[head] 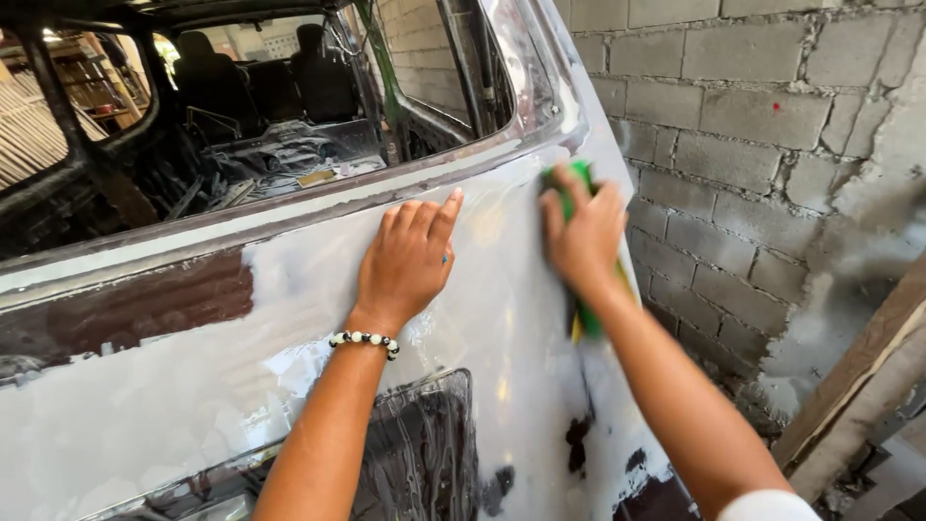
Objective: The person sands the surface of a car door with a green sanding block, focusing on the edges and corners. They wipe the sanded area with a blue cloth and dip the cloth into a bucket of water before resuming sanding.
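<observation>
Most of the panel (289,318) already shows pale, wet-sanded filler, while dark patches remain at nine and six o'clock; the left hand (405,262) rests flat with fingers spread, the right hand (584,236) presses a green pad (582,176) at two o'clock.

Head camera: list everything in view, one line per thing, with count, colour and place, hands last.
Car body panel: one, whitish-grey filler over dark paint, fills the lower left.
Window opening: one, unglazed, above the panel.
Car seats: two, black, inside the car.
Block wall: one, grey, right side.
Wooden beam: one, brown, leaning at lower right.
Green pad: one, green, under the right hand.
Bead bracelet: one, black and white, left wrist.
Left hand: flat on the panel.
Right hand: pressing the pad to the panel.
</observation>
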